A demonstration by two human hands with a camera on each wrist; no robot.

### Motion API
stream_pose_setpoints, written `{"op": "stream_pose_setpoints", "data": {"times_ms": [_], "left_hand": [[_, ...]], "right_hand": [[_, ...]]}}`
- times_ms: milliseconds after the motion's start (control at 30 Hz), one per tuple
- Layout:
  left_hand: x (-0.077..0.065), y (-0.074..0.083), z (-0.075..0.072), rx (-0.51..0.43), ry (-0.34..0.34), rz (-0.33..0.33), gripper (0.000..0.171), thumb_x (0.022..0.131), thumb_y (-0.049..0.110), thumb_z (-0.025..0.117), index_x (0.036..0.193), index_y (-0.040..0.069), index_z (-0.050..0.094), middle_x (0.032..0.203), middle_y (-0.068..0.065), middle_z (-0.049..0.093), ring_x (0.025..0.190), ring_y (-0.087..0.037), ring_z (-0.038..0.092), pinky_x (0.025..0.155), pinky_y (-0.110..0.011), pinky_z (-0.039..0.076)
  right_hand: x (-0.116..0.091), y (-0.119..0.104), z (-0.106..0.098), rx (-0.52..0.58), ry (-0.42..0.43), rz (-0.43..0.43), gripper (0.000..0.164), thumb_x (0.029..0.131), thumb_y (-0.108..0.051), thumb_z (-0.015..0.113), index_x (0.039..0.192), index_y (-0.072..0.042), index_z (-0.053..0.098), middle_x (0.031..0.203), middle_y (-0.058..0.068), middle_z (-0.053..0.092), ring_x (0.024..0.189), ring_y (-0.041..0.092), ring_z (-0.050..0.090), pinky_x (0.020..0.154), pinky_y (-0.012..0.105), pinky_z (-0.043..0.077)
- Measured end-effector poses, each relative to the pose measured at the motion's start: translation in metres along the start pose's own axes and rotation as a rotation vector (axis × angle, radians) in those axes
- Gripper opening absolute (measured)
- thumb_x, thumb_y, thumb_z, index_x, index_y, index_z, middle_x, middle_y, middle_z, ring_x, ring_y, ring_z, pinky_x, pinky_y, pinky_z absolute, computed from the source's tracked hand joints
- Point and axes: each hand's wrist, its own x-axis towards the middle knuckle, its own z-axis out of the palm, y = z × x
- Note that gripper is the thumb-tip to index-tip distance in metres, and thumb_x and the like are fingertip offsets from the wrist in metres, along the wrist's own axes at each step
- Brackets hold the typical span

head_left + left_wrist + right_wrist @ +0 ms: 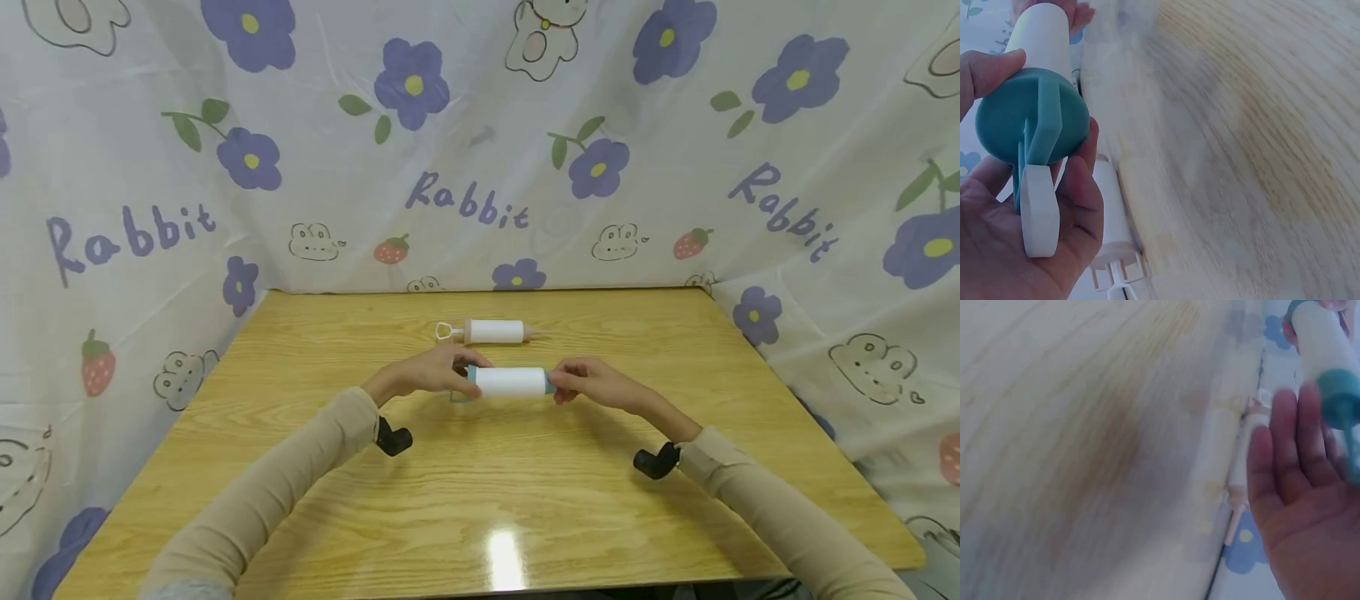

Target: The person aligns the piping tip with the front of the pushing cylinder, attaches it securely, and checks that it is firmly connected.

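A thick syringe-shaped tool (512,382) with a white barrel and teal ends lies level between the two hands, above the table. My left hand (429,372) grips its teal end cap (1007,115), thumb on one side and fingers on the other. A white plunger handle (1040,212) sticks out over the left palm. At the other end, my right hand (600,385) pinches the teal nozzle end (1339,394); its thumb is out of the right wrist view. Behind them lies a second, similar syringe (495,332) with a white barrel and pinkish ends.
The wooden table (480,483) carries both hands' work near its middle. A white cloth (480,133) printed with flowers and rabbits hangs behind and along the sides. Black wrist cameras (394,437) sit below each wrist.
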Motion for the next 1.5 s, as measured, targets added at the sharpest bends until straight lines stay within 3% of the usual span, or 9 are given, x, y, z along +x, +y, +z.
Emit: {"op": "stream_pose_setpoints", "data": {"times_ms": [100,167,300,433,533,633,967,1200,1500], "left_hand": [[0.000,0.000,0.002,0.006,-0.006,-0.003,0.047,0.090,0.023,0.075,0.135,0.017,0.062,0.131,-0.008,0.060,0.109,-0.021,0.060,0.091,-0.036,0.053],[0.000,0.000,0.002,0.006,-0.003,-0.013,0.048,0.090,0.024,0.075,0.136,0.017,0.061,0.131,-0.008,0.060,0.110,-0.021,0.060,0.091,-0.036,0.053],[-0.002,-0.003,-0.003,-0.015,0.007,-0.040,0.049,0.091,0.024,0.074,0.137,0.016,0.060,0.131,-0.008,0.059,0.108,-0.021,0.060,0.091,-0.035,0.052],[-0.003,-0.007,-0.005,-0.025,0.003,-0.039,0.049,0.091,0.024,0.074,0.137,0.015,0.059,0.130,-0.008,0.059,0.106,-0.020,0.061,0.091,-0.035,0.052],[-0.001,-0.007,-0.003,-0.014,-0.001,-0.019,0.049,0.091,0.024,0.075,0.137,0.016,0.060,0.131,-0.008,0.059,0.107,-0.019,0.061,0.091,-0.035,0.052],[-0.001,-0.007,-0.001,-0.011,0.011,0.008,0.048,0.091,0.022,0.075,0.137,0.015,0.060,0.132,-0.009,0.059,0.108,-0.019,0.061,0.091,-0.035,0.052],[0.002,-0.014,0.011,0.113,0.107,0.123,0.047,0.088,0.019,0.076,0.133,0.010,0.065,0.128,-0.011,0.065,0.102,-0.019,0.064,0.086,-0.033,0.056],[0.000,-0.017,0.012,0.109,0.058,0.085,0.046,0.088,0.017,0.074,0.132,0.007,0.064,0.127,-0.012,0.065,0.103,-0.022,0.064,0.088,-0.035,0.055],[-0.003,-0.032,0.019,0.091,-0.020,0.029,0.047,0.086,0.021,0.076,0.130,0.009,0.065,0.124,-0.009,0.066,0.104,-0.018,0.063,0.090,-0.034,0.053]], "right_hand": [[0.001,0.002,0.001,0.031,-0.031,0.064,0.055,0.111,-0.035,0.032,0.107,0.010,0.063,0.089,0.016,0.070,0.086,0.033,0.068,0.088,0.047,0.056],[0.002,0.000,0.001,0.016,-0.019,0.070,0.057,0.111,-0.037,0.030,0.112,0.010,0.062,0.093,0.017,0.070,0.088,0.035,0.068,0.089,0.047,0.056],[0.002,-0.006,0.003,-0.082,0.055,0.009,0.036,0.105,-0.030,0.051,0.131,-0.004,0.055,0.116,0.018,0.064,0.105,0.031,0.065,0.094,0.050,0.053],[0.002,-0.004,0.006,-0.125,0.061,-0.069,0.044,0.095,-0.019,0.070,0.133,-0.008,0.050,0.123,0.016,0.060,0.109,0.027,0.062,0.093,0.041,0.054],[0.003,-0.001,0.006,-0.121,0.053,-0.114,0.032,0.096,-0.015,0.068,0.123,-0.005,0.055,0.112,0.016,0.064,0.099,0.023,0.063,0.086,0.038,0.055],[0.005,0.001,0.005,-0.069,0.030,-0.133,0.020,0.099,-0.013,0.062,0.116,-0.001,0.058,0.106,0.023,0.065,0.092,0.020,0.065,0.084,0.044,0.058],[0.010,0.011,0.001,0.083,-0.050,-0.080,0.025,0.103,-0.013,0.055,0.115,0.009,0.057,0.106,0.039,0.059,0.086,0.023,0.069,0.081,0.047,0.059],[0.009,0.011,0.006,0.059,-0.076,0.006,0.029,0.101,-0.021,0.060,0.116,0.004,0.060,0.108,0.025,0.066,0.099,0.031,0.069,0.090,0.045,0.058],[0.011,0.013,0.016,-0.190,-0.162,0.005,0.022,0.101,-0.023,0.061,0.114,-0.005,0.067,0.109,0.011,0.069,0.095,0.020,0.061,0.080,0.031,0.049]]}}
